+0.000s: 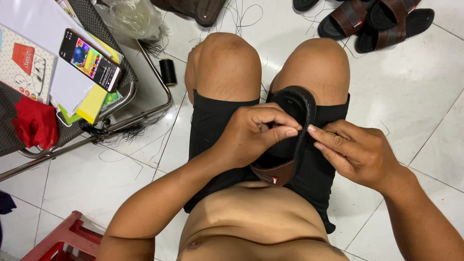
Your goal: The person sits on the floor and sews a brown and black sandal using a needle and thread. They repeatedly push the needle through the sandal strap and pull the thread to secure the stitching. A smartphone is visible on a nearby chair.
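Note:
A black sandal [293, 105] with a brown strap [275, 173] lies sole-edge up on my lap, between my knees. My left hand [251, 135] pinches its stitched edge with thumb and fingers closed, and it may hold a needle or thread too fine to make out. My right hand [355, 150] steadies the sandal's right edge, its fingertips pressed on the rim next to the left fingers.
A metal-framed chair [145, 63] at the left carries a phone [90, 60], papers, a red cloth [34, 123] and a plastic bag. A black thread spool [167, 71] stands on the tiled floor. More sandals [374, 21] lie at the top right. A red stool [63, 241] sits at the bottom left.

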